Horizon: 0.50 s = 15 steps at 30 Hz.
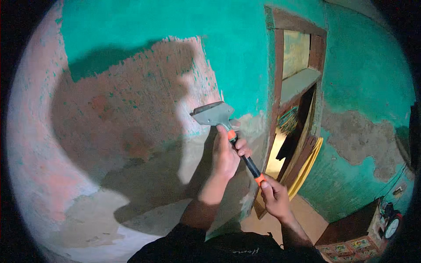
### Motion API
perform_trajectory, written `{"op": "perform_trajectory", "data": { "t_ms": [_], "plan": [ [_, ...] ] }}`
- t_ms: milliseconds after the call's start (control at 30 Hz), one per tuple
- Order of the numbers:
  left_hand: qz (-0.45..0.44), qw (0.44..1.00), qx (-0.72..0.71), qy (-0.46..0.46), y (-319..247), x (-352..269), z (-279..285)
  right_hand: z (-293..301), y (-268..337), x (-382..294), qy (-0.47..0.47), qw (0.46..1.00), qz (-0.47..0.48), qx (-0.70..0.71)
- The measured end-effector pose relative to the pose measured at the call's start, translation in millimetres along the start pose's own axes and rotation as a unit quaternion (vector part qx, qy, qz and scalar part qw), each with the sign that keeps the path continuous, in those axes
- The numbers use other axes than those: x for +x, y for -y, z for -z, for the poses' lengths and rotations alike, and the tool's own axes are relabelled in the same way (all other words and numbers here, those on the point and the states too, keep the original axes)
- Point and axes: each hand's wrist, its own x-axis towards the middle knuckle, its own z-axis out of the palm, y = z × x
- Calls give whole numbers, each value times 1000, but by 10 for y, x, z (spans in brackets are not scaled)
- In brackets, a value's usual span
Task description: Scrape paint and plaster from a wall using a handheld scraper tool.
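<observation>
A long-handled wall scraper [212, 113] is held up before the wall, its wide grey head pointing up and left. My left hand [227, 157] wraps the upper part of its black handle, just below the head, at an orange ring. Around the orange end of the handle my right hand [276, 197] is closed. Whether the blade touches the wall cannot be told. Behind the head, a stripped patch [131, 105] shows pinkish plaster flecked with green, bordered by turquoise paint [230, 42] above and to the right. My shadow covers much of that patch.
Right of the scraper stands a wooden door frame [278, 59] with a broom-like bundle of bristles [287, 120] in the opening. A yellow item [306, 167] leans by it. At lower right are a cabinet [355, 246] and a round clock [392, 228].
</observation>
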Motion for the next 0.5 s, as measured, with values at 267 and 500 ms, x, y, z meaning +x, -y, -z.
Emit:
{"op": "perform_trajectory", "data": {
  "t_ms": [267, 500],
  "plan": [
    [-15, 1000, 12, 19, -121, 46, -90, 29, 211, 49, -1, 1000, -2, 20],
    [-10, 999, 7, 42, -236, 224, -147, 11, 362, 173, -27, 1000, 0, -1]
  ]
}}
